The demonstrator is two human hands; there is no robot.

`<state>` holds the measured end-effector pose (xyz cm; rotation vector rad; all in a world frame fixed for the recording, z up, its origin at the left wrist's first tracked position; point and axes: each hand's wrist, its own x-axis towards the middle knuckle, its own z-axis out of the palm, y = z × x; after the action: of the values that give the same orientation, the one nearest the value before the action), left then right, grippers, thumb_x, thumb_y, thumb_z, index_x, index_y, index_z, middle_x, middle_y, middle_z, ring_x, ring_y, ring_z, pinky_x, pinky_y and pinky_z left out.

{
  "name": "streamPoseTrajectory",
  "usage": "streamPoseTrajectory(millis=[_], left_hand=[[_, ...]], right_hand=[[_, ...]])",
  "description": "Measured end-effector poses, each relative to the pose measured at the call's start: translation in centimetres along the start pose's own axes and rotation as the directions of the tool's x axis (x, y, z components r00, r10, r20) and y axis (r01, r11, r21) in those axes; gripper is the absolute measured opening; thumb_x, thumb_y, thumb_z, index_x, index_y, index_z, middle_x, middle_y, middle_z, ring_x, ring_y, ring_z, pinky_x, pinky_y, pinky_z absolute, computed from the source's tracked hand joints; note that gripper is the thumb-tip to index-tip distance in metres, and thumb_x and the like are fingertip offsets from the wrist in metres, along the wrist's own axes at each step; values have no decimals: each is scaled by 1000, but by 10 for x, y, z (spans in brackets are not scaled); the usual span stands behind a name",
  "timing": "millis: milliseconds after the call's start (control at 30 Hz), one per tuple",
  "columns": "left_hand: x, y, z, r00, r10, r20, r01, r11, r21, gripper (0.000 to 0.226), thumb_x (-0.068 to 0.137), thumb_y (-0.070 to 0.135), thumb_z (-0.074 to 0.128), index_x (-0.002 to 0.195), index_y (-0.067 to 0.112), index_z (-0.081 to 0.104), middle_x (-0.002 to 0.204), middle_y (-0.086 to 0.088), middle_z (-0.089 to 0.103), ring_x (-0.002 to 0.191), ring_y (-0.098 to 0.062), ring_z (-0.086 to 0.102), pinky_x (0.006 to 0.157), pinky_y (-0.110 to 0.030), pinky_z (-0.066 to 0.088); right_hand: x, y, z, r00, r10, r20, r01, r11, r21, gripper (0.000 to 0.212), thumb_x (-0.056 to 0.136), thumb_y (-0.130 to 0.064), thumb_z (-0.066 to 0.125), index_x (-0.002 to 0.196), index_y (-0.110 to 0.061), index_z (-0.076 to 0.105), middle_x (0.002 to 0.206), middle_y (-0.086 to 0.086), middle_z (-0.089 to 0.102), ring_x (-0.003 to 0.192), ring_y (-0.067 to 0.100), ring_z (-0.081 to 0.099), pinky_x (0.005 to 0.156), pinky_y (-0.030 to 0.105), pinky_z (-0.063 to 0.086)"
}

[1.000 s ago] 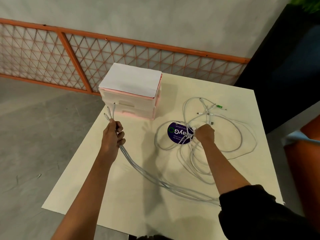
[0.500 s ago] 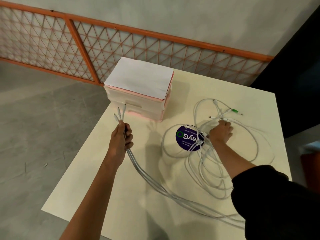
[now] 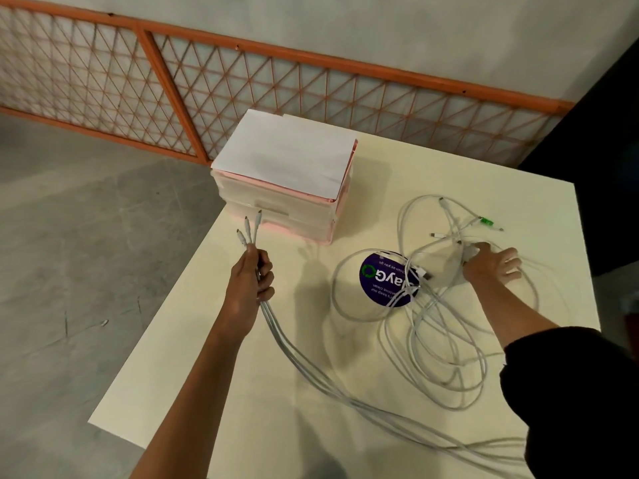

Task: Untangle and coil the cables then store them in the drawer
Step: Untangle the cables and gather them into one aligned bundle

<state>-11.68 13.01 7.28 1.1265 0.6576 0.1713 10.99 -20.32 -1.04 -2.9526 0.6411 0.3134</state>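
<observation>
1. Cables (image 3: 304, 366): white, several. One bundle runs from the left hand (image 3: 250, 281) down across the counter (image 3: 214, 392) toward the near right edge, passing under the dark sleeve (image 3: 570, 392).
2. The rest lies as a loose tangle of loops (image 3: 449, 402) on the right half of the counter, well apart from the drawer unit (image 3: 276, 205).
3. Left hand: fingers clenched round the bundle. Three connector ends (image 3: 249, 229) stick up out of the fist, just short of the unit's front.
4. Right hand (image 3: 492, 266): laid on the far side of the tangle, fingers stretched out and released across the strands.
5. Loose plugs beyond that hand, one with a green tip (image 3: 487, 221).
6. Round purple sticker (image 3: 383, 281) on the counter, loops crossing over its right side.
7. Drawer unit: pale, pink-edged, at the far left of the counter; drawer fronts look flush. White sheet of paper (image 3: 287, 157) covers its top.
8. Beyond: orange lattice fence (image 3: 276, 84) against a grey wall, grey floor (image 3: 86, 254) to the left.
</observation>
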Motion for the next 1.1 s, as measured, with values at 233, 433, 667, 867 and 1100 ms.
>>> streamPoseTrajectory(millis=[233,433,667,867,1100], left_hand=[[-4,0,-1,1000,11,17,-11,1000,-12,41,103,39,29,75,15,45,57,7,34,40,-3,22,37,-15,17],[-13,6,5,997,39,63,-38,999,-15,40,104,38,29,75,15,45,56,8,36,40,-3,23,37,-15,18],[-28,15,17,982,86,166,-87,996,-1,35,103,34,32,79,16,48,62,9,44,46,-4,29,43,-15,27],[-45,20,29,961,136,241,-144,989,17,34,103,33,32,80,16,51,65,9,51,55,-6,46,56,-22,36],[-62,24,36,942,160,294,-180,983,42,37,104,33,29,81,15,51,68,8,62,68,-9,65,69,-26,46]], right_hand=[[-11,20,-1,998,53,-34,-53,999,6,33,97,-14,44,129,-10,45,141,18,36,132,33,25,109,45,19],[-18,14,-58,962,54,-267,29,954,298,26,95,-20,53,117,-5,52,122,20,56,120,35,44,101,47,26],[-50,-12,-130,935,-236,-265,353,698,623,19,87,-20,67,96,-4,71,90,14,68,75,22,63,71,28,52],[-118,-36,-156,843,-526,-115,328,332,885,17,98,-5,48,102,3,63,80,12,55,61,10,49,56,16,54],[-210,-47,-158,652,-758,19,301,281,911,7,90,-8,62,97,-9,63,89,4,67,73,10,61,67,19,48]])
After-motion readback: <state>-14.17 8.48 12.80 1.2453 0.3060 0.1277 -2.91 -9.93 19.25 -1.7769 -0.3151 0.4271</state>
